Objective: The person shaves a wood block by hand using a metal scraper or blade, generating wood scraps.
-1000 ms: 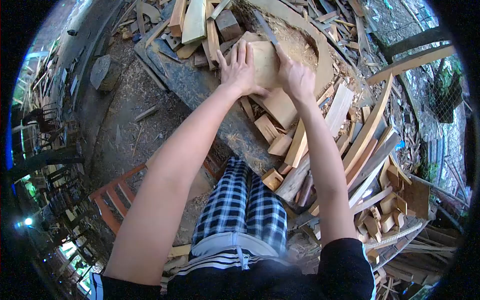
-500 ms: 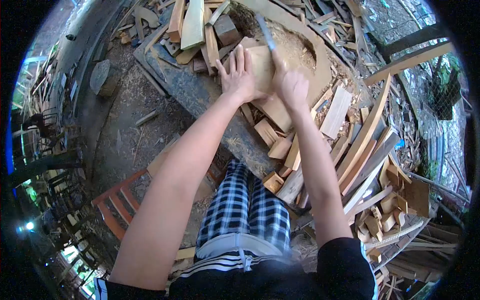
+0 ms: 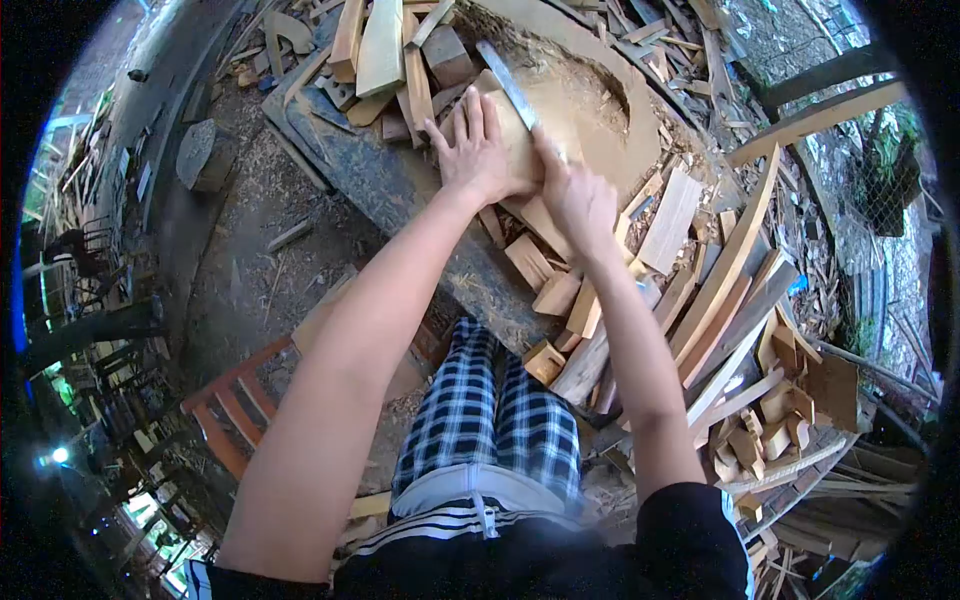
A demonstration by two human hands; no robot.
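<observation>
A pale wooden block (image 3: 522, 160) lies on the dark workbench (image 3: 370, 185). Over its left part my left hand (image 3: 476, 160) rests with the fingers spread, pressing on the wood. My right hand (image 3: 575, 195) is wrapped round the handle end of a long flat metal tool (image 3: 508, 86), its index finger stretched along it. The tool slants up and left across the block's far right edge. My right palm and most of the handle are hidden. Sawdust and a hollowed wood slab (image 3: 625, 150) lie just beyond.
Offcuts (image 3: 530, 262) crowd the bench's near right side, with long curved boards (image 3: 735, 260) beside them. More pieces (image 3: 380, 50) are heaped at the far left. A red slatted wooden frame (image 3: 235, 400) and a wood stump (image 3: 205, 155) are on the ground at left.
The tool in my right hand has swung and shifted left over the block, and my right hand has moved slightly left. My left hand stays almost where it was.
</observation>
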